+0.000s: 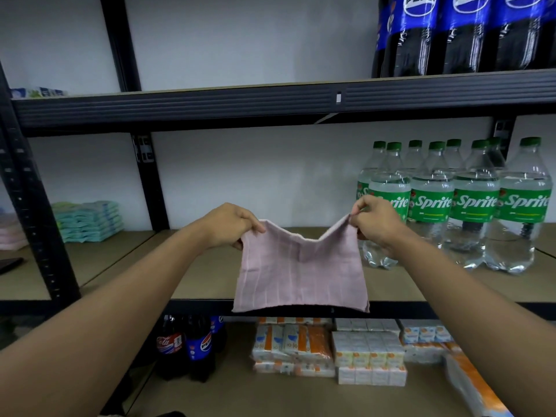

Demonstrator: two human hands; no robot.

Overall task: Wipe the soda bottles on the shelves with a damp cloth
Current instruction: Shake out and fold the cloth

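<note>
A pink cloth (301, 272) hangs spread out in front of the middle shelf (198, 281). My left hand (228, 225) pinches its upper left corner and my right hand (376, 224) pinches its upper right corner. Several clear Sprite bottles (475, 206) with green labels and caps stand on the middle shelf, just right of my right hand. Dark Pepsi bottles (463, 34) with blue labels stand on the top shelf at the upper right. On the bottom shelf at the left stand a Coca-Cola bottle (170, 344) and Pepsi bottles (200, 347).
Black metal uprights (39, 206) and a black shelf beam (210, 103) frame the shelves. Stacked green packets (90, 221) lie on the middle shelf at the left. Tissue packs (370, 353) fill the bottom shelf under the cloth. The white wall lies behind.
</note>
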